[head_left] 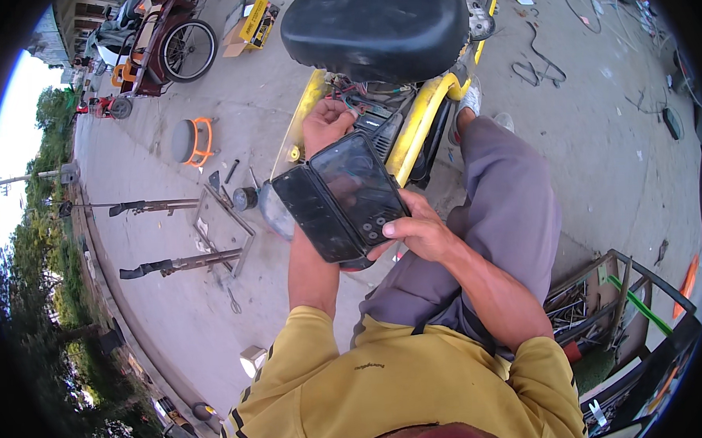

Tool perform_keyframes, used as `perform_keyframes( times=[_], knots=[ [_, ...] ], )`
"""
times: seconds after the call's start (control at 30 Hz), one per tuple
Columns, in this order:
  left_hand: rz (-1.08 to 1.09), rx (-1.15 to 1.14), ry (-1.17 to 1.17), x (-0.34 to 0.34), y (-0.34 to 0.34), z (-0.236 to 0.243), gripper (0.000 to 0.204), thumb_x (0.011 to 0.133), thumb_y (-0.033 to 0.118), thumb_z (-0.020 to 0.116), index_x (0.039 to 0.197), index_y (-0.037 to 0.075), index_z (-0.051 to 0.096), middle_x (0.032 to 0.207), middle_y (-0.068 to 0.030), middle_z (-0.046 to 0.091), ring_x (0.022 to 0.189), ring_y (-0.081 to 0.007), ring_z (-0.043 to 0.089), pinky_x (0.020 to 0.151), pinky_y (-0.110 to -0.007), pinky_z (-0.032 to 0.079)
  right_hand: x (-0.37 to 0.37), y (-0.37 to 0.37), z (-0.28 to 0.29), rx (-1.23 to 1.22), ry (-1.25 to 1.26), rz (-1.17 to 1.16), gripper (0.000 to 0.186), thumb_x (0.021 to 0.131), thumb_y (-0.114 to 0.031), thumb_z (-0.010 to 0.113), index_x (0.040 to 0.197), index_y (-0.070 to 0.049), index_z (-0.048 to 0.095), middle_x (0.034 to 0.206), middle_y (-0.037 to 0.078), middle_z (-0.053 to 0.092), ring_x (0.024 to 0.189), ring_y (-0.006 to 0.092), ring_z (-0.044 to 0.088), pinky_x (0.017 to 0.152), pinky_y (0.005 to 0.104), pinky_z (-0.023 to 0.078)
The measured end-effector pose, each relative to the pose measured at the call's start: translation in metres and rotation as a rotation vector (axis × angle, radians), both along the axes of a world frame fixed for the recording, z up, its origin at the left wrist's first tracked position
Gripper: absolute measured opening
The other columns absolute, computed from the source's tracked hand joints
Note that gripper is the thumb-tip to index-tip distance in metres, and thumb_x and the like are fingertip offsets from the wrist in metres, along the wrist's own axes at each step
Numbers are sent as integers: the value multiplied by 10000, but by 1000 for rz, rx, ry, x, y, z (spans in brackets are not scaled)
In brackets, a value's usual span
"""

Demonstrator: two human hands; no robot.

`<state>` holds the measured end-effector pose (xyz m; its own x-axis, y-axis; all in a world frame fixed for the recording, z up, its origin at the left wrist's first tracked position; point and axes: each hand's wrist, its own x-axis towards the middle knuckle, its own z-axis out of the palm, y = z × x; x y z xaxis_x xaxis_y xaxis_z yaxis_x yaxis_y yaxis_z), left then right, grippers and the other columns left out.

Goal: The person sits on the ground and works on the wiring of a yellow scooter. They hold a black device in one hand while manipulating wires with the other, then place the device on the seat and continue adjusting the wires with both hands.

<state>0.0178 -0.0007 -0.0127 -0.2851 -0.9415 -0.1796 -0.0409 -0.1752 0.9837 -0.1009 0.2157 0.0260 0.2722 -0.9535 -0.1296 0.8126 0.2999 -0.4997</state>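
Observation:
My right hand (423,230) grips a phone (359,189) by its lower right corner, thumb on the front near some round on-screen buttons. The phone's black flip case (313,213) hangs open to the left, and the dark screen mirrors the surroundings. Beyond it, my left hand (329,123) is closed, fingers curled at a bundle of wires (353,94) below a black seat (378,30). Whatever those fingers pinch is too small to make out. A yellow tubular frame (425,122) surrounds the wires and a dark finned box (382,131). The phone covers part of my left forearm.
To the left are an orange-legged stool (195,141), a metal stand (230,232) and loose tools on the concrete. A cargo tricycle (167,51) and yellow carton (252,21) stand farther off. At lower right is a metal rack (606,310) with tools. Cables lie at upper right.

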Motion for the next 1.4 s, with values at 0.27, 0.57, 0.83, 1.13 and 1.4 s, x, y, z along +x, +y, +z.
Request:
perform_keyframes(
  times=[0.27, 0.57, 0.83, 1.13, 1.4],
  knots=[
    [12, 23, 43, -1, 0, 1, 141, 862, -26, 720, 957, -8, 617, 738, 0, 629, 528, -34, 491, 461, -210, 358, 0, 0, 5, -2, -25, -5, 591, 809, -74, 639, 1360, 83, 494, 1174, 149, 648, 1009, 254, 684, 733, 407, 651],
    [-4, 29, 33, 0, 2, 7, 153, 905, 55, 720, 1022, -2, 641, 816, -41, 706, 544, -54, 526, 497, -209, 399, 0, -1, 3, 19, 2, 18, 690, 769, -58, 612, 1419, 72, 420, 1211, 167, 633, 1017, 274, 689, 728, 478, 652],
    [-47, 25, 6, 2, 1, 6, 131, 904, 47, 709, 1007, -3, 645, 842, -36, 711, 594, -37, 533, 534, -192, 408, -1, 0, 4, 10, -24, 7, 603, 807, -67, 637, 1369, 86, 479, 1178, 149, 645, 1008, 251, 686, 733, 407, 653],
    [-86, -30, -11, 5, -1, 2, 70, 897, 17, 654, 957, 2, 622, 944, -104, 746, 623, -52, 550, 572, -200, 439, -1, 0, 5, 5, -18, 4, 598, 808, -74, 641, 1363, 86, 486, 1172, 147, 646, 1002, 247, 687, 733, 403, 653],
    [-60, -18, 58, -2, 3, 10, 85, 888, -16, 656, 939, 10, 593, 806, -27, 686, 576, -23, 492, 503, -193, 376, -1, 1, 5, -1, -17, -3, 604, 807, -80, 644, 1367, 83, 485, 1172, 142, 649, 998, 243, 688, 732, 398, 652]
  ],
)
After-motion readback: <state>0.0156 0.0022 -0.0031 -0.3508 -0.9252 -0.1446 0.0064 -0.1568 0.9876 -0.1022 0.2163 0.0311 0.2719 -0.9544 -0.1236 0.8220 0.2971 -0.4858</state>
